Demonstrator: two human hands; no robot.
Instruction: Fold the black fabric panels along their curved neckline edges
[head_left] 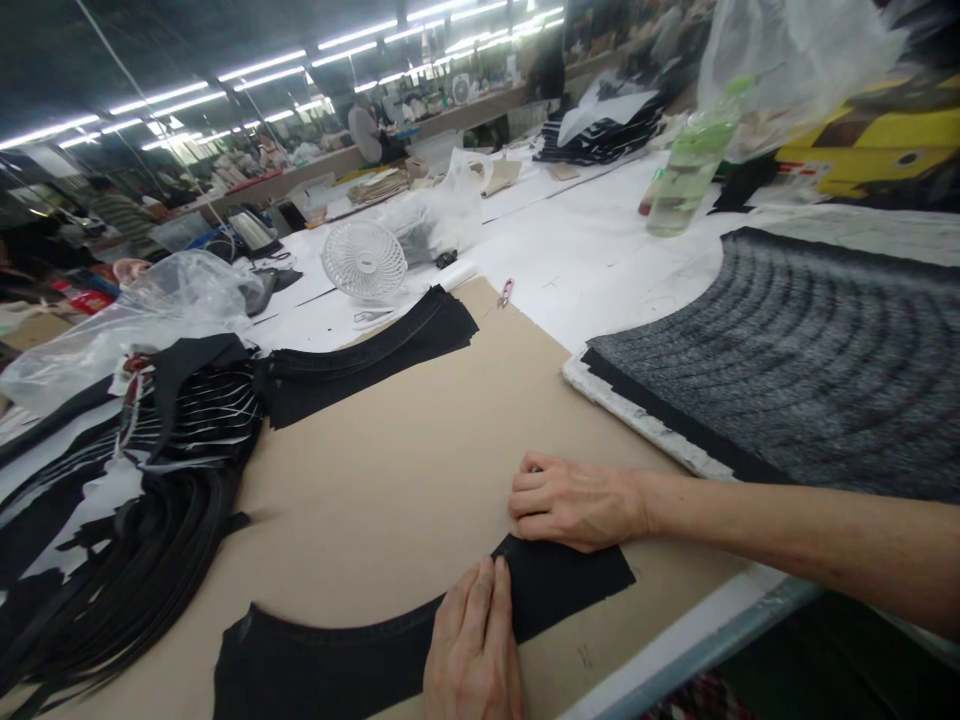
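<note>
Head: fabric [322, 665] (black) under fingers [477, 608]

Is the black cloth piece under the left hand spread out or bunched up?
Spread out. The black cloth piece lies flat along the brown board, the left hand resting on it; no bunching shows.

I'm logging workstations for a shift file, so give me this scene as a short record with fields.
Left hand: flat on a curved black piece
Right hand: fingers bent, touching the same piece
Under the work: brown sheet
Sheet's far edge: small snips
Left side: bundled black strips
Right side: layered dark fabric
Farther back: white fan, bottle
</note>
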